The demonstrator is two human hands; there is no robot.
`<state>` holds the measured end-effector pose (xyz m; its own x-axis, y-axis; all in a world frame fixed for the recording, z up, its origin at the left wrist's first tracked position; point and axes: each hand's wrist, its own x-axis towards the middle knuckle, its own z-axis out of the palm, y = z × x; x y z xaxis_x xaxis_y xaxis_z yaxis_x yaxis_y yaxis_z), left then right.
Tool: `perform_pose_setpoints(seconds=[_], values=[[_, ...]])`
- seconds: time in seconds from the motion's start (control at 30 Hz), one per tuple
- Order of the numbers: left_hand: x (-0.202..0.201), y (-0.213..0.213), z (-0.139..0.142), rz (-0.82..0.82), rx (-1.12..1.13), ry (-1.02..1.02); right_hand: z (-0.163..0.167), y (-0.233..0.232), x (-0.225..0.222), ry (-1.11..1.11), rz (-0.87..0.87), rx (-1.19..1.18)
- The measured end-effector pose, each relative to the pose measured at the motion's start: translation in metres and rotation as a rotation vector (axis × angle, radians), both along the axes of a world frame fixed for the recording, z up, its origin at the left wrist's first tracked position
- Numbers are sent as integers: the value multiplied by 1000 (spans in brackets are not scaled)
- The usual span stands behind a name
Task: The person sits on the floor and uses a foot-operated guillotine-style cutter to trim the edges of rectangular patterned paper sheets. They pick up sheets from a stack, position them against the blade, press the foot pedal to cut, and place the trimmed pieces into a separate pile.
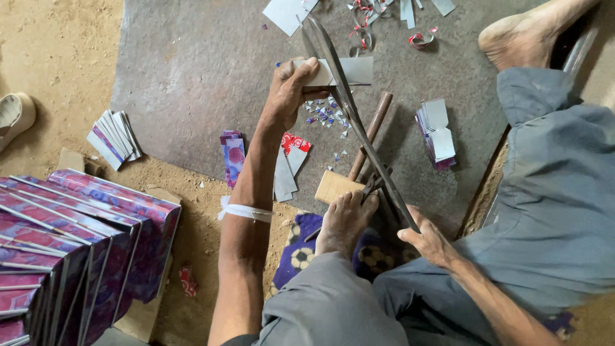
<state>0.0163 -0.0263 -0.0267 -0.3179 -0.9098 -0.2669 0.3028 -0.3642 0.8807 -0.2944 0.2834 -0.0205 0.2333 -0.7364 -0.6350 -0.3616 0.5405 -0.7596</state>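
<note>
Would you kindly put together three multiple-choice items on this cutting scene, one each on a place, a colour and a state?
1. Where does the wooden mallet lie?
A. on the grey mat
B. on the sandy ground
C. on the stacked sheets

2. What colour is the band round the left forearm?
A. red
B. white
C. black

3. What is the left hand doing?
A. resting empty
B. gripping the mallet
C. holding a metal piece between the shear blades

Key: 1 A, its head and handle rest on the mat; 2 B, it is plainly white; 3 C, the piece sits between the open blades, while the right hand holds the handle.
</note>
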Motion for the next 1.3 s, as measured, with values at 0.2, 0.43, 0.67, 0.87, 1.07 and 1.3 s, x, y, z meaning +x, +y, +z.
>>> perform_pose_setpoints(seconds=[0.2, 0.43, 0.67, 0.87, 1.07, 1.3], values=[[2, 3, -2, -2, -41, -23, -4, -3, 4, -45, 23, -23], [5, 2, -9, -20, -22, -10, 13, -2, 4, -53, -15, 65], [6, 1, -17, 17, -7, -32, 8, -8, 7, -63, -3, -46], [7, -2, -14, -1, -32, -14, -6, -9, 12, -88, -21, -67], [13, -5, -10, -40, -103, -47, -21, -14, 21, -60, -7, -37], [16, -11, 0, -92, -157, -61, -29, -17, 22, -83, 7, -83]])
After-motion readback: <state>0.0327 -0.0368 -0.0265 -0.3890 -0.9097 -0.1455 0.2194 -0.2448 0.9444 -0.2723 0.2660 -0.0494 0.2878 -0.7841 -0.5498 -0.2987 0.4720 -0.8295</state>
